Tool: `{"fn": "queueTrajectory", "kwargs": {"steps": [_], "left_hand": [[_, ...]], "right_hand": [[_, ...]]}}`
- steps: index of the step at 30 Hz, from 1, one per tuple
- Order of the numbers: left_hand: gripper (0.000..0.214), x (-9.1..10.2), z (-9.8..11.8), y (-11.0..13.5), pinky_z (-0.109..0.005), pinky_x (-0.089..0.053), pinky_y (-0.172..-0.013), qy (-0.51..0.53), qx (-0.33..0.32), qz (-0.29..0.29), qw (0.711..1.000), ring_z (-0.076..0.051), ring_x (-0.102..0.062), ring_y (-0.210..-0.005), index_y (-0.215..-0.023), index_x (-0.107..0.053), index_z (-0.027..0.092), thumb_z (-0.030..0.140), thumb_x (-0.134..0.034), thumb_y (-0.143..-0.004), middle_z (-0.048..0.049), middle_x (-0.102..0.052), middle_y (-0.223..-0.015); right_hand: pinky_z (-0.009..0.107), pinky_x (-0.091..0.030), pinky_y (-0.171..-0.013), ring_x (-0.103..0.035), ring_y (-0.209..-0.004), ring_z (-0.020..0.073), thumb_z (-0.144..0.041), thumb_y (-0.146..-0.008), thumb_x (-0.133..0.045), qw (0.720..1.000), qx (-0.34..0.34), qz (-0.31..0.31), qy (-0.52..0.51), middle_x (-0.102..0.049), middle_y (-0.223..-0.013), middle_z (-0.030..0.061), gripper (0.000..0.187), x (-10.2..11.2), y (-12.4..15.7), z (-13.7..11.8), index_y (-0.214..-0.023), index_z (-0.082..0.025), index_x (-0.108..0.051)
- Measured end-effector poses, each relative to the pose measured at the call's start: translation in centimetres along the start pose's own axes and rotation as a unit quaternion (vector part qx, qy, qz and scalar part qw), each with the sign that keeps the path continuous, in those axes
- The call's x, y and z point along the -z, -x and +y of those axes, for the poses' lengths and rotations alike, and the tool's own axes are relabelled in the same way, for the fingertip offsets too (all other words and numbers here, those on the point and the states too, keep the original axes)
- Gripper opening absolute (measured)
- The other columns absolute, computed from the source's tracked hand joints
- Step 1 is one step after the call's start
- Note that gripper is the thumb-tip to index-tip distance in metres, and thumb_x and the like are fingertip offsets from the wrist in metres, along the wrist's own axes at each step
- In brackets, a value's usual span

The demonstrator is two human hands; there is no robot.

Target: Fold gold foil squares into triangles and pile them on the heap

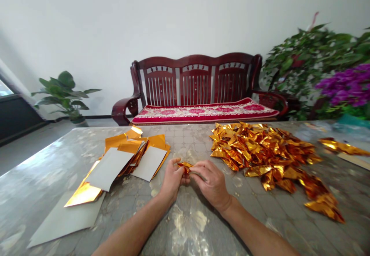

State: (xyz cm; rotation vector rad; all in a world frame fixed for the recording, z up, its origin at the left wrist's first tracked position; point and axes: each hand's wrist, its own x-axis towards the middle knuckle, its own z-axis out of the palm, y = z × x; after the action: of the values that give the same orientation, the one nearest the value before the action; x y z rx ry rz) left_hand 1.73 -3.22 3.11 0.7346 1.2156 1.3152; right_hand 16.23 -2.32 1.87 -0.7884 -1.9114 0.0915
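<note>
"Because the small, folded gold-foil piece (185, 166) is slight, presumably, the left hand (172, 179) and right hand (213, 183) share it mid-table, fingers of both pinching it from opposite sides"

"Stock?"

"Flat gold and pale-grey rectangular sheets (149, 163) lie left, pointed gold-foil shapes (254, 148) heaped right, likely kept apart against mixing"

"Surroundings?"

"Glossy grey floral-patterned tabletop (189, 229); beyond, dark-red wooden bench (196, 82), plain white wall (185, 17)"

Single head-worn view, taken from above the near side of the desk (189, 225), facing forward and slightly down; the hands (213, 184) are close, the desk's far edge, sofa (195, 60) and wall (185, 17) successively farther off.
</note>
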Motion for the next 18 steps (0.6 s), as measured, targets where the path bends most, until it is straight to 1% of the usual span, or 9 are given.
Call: {"fn": "queueTrajectory", "kwargs": {"steps": [5, 9, 11, 12, 13, 15, 17, 18], "left_hand": [[0.041, -0.3, -0.3, 0.4, -0.021, -0.051, -0.047, -0.013, 0.006, -0.011, 1.0, -0.009, -0.057, -0.049, -0.115, -0.039, 0.017, 0.013, -0.056, -0.079, 0.0054, -0.058, -0.066], [0.045, -0.1, -0.7, 0.2, -0.023, -0.051, -0.05, -0.02, 0.011, -0.029, 0.999, -0.011, -0.059, -0.052, -0.118, -0.038, 0.018, 0.018, -0.058, -0.078, 0.004, -0.06, -0.072], [0.043, 0.2, -1.0, -0.1, -0.024, -0.049, -0.05, -0.067, 0.007, -0.036, 0.997, -0.012, -0.059, -0.052, -0.119, -0.039, 0.018, 0.024, -0.058, -0.081, 0.0033, -0.06, -0.073], [0.041, 0.4, -1.1, -0.3, -0.024, -0.048, -0.051, -0.11, -0.012, -0.032, 0.993, -0.012, -0.059, -0.053, -0.118, -0.042, 0.018, 0.026, -0.058, -0.082, 0.0026, -0.061, -0.073], [0.037, 0.7, -1.1, -0.4, -0.026, -0.048, -0.054, -0.167, -0.049, -0.02, 0.985, -0.013, -0.06, -0.056, -0.117, -0.046, 0.018, 0.028, -0.057, -0.084, 0.0014, -0.062, -0.075], [0.029, 1.1, -1.2, -0.6, -0.03, -0.051, -0.069, -0.267, -0.166, 0.017, 0.949, -0.015, -0.063, -0.071, -0.113, -0.054, 0.02, 0.028, -0.057, -0.086, -0.0025, -0.064, -0.088], [0.021, 1.3, -1.2, -0.6, -0.033, -0.049, -0.084, -0.317, -0.288, 0.041, 0.903, -0.018, -0.063, -0.091, -0.108, -0.061, 0.022, 0.026, -0.055, -0.088, -0.0048, -0.064, -0.101], [0.019, 1.4, -1.2, -0.6, -0.034, -0.047, -0.088, -0.323, -0.338, 0.041, 0.883, -0.019, -0.061, -0.098, -0.105, -0.063, 0.023, 0.025, -0.055, -0.089, -0.0052, -0.063, -0.105]], "right_hand": [[0.031, -0.049, -0.074, -0.062, -0.081, 0.0177, -0.017, -0.089, -0.064, 0.999, 0.019, -0.004, 0.033, -0.069, -0.087, 0.0039, 0.008, 0.3, -0.1, -0.2, -0.091, -0.023, -0.07], [0.032, -0.048, -0.075, -0.061, -0.082, 0.0181, -0.018, -0.09, -0.063, 0.998, 0.027, -0.019, 0.047, -0.07, -0.088, 0.0038, 0.009, 0.5, 0.0, -0.3, -0.091, -0.023, -0.07], [0.032, -0.047, -0.075, -0.061, -0.082, 0.0181, -0.018, -0.09, -0.061, 0.999, 0.017, -0.01, 0.043, -0.07, -0.087, 0.0039, 0.01, 0.5, -0.1, -0.1, -0.09, -0.023, -0.07], [0.032, -0.047, -0.076, -0.061, -0.082, 0.0182, -0.018, -0.091, -0.06, 0.999, 0.008, -0.005, 0.04, -0.069, -0.087, 0.0041, 0.01, 0.6, -0.2, 0.0, -0.089, -0.022, -0.069], [0.032, -0.047, -0.076, -0.061, -0.082, 0.0183, -0.018, -0.091, -0.06, 0.999, -0.002, -0.002, 0.037, -0.069, -0.087, 0.0042, 0.01, 0.6, -0.2, 0.1, -0.089, -0.022, -0.069], [0.032, -0.046, -0.077, -0.06, -0.083, 0.0187, -0.019, -0.091, -0.059, 0.999, -0.022, -0.007, 0.034, -0.068, -0.086, 0.0045, 0.01, 0.7, -0.3, 0.3, -0.087, -0.022, -0.068], [0.032, -0.045, -0.077, -0.059, -0.083, 0.019, -0.02, -0.092, -0.059, 0.999, -0.036, -0.025, 0.033, -0.066, -0.084, 0.0045, 0.011, 0.7, -0.3, 0.5, -0.085, -0.021, -0.067], [0.032, -0.045, -0.076, -0.059, -0.083, 0.019, -0.02, -0.092, -0.058, 0.998, -0.039, -0.037, 0.031, -0.065, -0.083, 0.0044, 0.011, 0.8, -0.3, 0.5, -0.084, -0.021, -0.067]]}}
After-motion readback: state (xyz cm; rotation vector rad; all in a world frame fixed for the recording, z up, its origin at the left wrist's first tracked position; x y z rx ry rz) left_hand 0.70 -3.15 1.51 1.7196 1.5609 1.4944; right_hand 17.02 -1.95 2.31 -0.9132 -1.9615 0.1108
